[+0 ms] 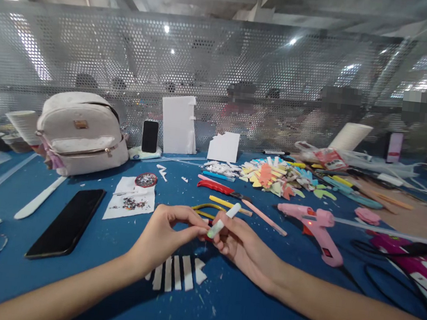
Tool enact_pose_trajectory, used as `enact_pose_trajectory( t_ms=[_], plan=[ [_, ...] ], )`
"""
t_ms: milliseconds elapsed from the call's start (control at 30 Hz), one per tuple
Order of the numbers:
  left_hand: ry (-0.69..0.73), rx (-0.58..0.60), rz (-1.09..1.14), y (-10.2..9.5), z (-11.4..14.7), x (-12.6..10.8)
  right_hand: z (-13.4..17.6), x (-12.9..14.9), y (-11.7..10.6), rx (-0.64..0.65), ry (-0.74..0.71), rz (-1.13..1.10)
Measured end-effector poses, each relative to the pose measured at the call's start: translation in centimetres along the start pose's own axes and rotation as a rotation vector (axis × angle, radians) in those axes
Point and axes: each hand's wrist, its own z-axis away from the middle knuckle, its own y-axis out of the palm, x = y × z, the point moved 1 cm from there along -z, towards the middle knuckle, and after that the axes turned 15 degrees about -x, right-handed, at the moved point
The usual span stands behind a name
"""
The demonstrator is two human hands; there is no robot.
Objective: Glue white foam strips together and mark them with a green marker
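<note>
Above the blue table (243, 311), my right hand (244, 250) pinches a short white strip (232, 212) with a greenish lower end. The strip is tilted, its upper end pointing right. My left hand (171, 232) is closed in a pinch close to the strip's lower end; what lies between its fingertips is too small to make out. Below my hands, several white paper strips (187, 273) lie side by side. Behind my fingers sits a tool with yellow handles (206, 211), partly hidden. Red-handled scissors (216, 185) rest just beyond.
A pink glue gun (315, 226) with its cord lies right, beyond it a pile of coloured paper scraps (273, 176). On the left are a black phone (65, 223), a white backpack (82, 131) and a paper with dark flakes (117, 201). A perforated metal screen (209, 52) stands behind.
</note>
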Motion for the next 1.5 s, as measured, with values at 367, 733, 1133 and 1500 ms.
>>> enact_pose_trajectory(
  t_ms=[367, 733, 1133, 1500],
  plan=[
    [0.285, -0.107, -0.103, 0.5, 1.2, 0.3, -0.1, -0.4, -0.1, -0.029, 0.042, -0.027],
    [0.533, -0.182, -0.243, 0.9, 0.5, 0.8, 0.3, -0.2, 0.3, -0.108, -0.052, -0.038],
    [0.506, -0.147, -0.197, 0.1, -0.1, 0.4, 0.0, -0.2, 0.1, -0.143, 0.014, -0.109],
    [0.524, -0.074, -0.157, -0.2, -0.5, 0.3, 0.0, -0.3, 0.0, -0.098, 0.026, -0.082]
  ],
)
